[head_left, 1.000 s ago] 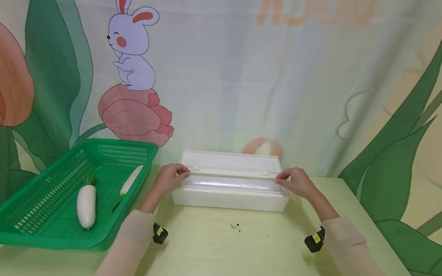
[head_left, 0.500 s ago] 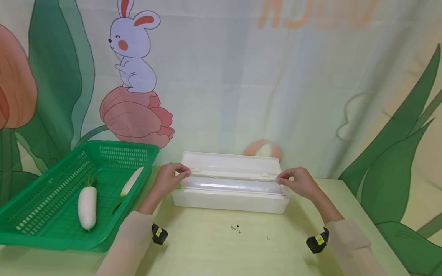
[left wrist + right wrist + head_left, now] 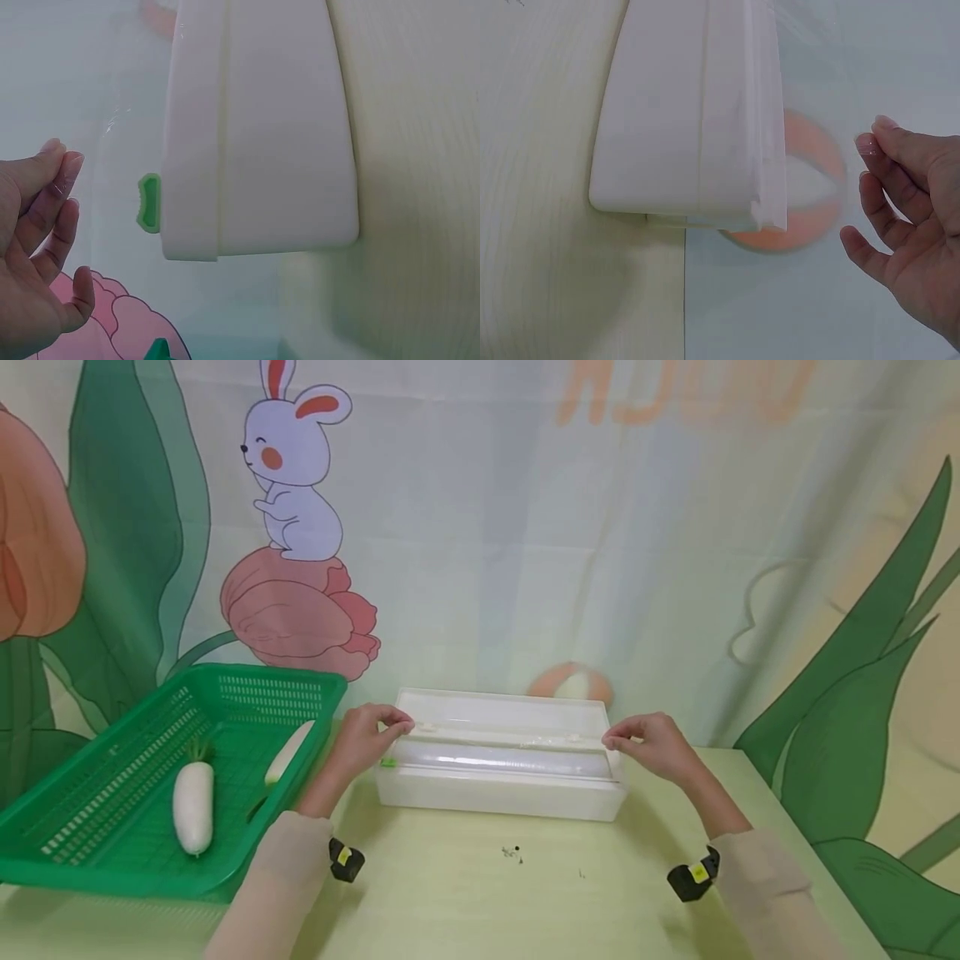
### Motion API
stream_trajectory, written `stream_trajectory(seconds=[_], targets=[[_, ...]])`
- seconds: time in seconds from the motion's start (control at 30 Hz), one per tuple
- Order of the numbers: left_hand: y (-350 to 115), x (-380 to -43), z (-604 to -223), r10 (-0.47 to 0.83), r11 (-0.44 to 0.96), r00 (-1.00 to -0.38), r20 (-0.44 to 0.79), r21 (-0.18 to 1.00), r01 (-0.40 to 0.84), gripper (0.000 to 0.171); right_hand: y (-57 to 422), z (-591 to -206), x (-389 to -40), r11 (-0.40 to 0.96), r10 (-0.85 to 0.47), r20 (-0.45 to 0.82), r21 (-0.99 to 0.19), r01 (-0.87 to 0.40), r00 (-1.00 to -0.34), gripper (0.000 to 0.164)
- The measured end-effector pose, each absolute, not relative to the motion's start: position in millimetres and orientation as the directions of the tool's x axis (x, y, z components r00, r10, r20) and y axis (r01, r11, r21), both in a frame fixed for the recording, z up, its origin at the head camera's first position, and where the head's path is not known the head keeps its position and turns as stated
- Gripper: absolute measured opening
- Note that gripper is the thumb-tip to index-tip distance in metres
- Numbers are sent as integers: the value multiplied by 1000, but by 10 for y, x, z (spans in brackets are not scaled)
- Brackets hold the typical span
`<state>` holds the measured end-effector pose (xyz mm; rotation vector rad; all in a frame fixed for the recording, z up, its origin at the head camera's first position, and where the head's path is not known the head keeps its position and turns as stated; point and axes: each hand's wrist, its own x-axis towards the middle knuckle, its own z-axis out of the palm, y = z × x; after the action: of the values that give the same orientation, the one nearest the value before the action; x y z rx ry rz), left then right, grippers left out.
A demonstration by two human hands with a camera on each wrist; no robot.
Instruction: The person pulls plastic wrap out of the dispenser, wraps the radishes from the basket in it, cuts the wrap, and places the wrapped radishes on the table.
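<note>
A white cling film dispenser box [image 3: 502, 799] lies lengthwise on the table, its lid [image 3: 502, 704] tipped back. Inside it is a shiny roll of film [image 3: 510, 762]. Clear cling film [image 3: 551, 742] stretches up from the roll, mostly visible by its glints. My left hand [image 3: 362, 737] pinches the film between thumb and index finger by the box's left end. At the right end my right hand [image 3: 654, 747] pinches the film's other corner. Both wrist views show fingertips apart from the box. A green clip-like piece [image 3: 149, 203] sticks out at the box's left end.
Left of the box stands a green plastic basket [image 3: 135, 881] with a whole white radish [image 3: 193, 808] and a long white-and-green cut piece [image 3: 288, 752]. Small dark crumbs [image 3: 512, 853] lie before the box. A printed curtain [image 3: 465, 527] hangs close behind.
Both hands have risen slightly above the roll, still pinching the film. The right hand has shifted a little to the right. The box and basket stay in place; the head view moved slightly.
</note>
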<state>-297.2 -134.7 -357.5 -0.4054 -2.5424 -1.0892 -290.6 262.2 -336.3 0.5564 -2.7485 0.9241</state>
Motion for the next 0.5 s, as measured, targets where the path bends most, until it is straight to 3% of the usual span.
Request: stream_trajectory(seconds=[0.23, 0.5], targets=[[-1369, -2951, -3498, 128, 673, -908, 398, 637, 374, 17, 2642, -3303, -2898, 740, -260, 272, -560, -372, -926, 20], [-1407, -2959, -3451, 130, 667, -859, 496, 597, 446, 13, 2635, -3186, -2847, 744, -232, 287, -564, -359, -930, 24]])
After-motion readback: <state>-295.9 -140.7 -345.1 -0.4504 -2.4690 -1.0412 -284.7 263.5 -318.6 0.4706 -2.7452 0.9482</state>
